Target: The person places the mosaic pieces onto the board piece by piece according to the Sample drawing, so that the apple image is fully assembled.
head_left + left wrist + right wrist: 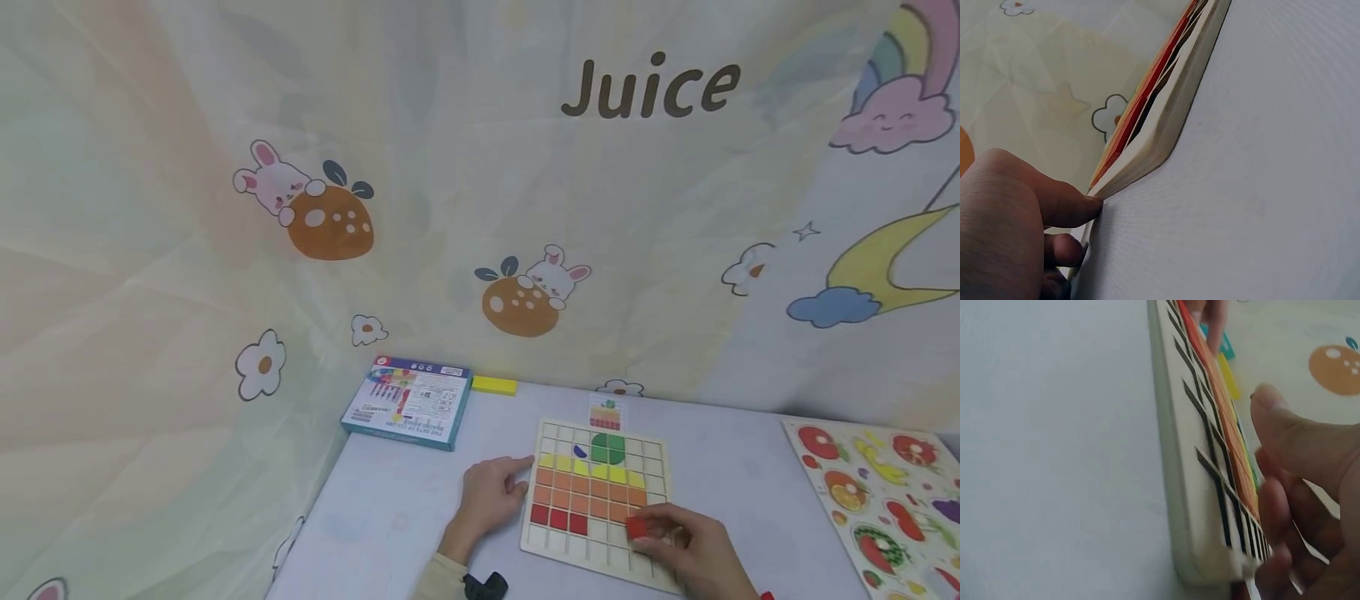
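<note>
A wooden grid board lies on the white table, with rows of yellow tiles and orange tiles. Below them, three red tiles fill the left of one row; a green circle and a small blue piece sit near the top. At the board's left edge, my left hand rests its extended index finger, the other fingers bent. My right hand pinches a red square tile over the lower right of the grid; that tile cannot be seen in the right wrist view.
A picture card touches or nearly touches the board's far edge. The boxed set lies at the back left beside a yellow block. A fruit-picture sheet covers the right side. A printed curtain stands behind the table.
</note>
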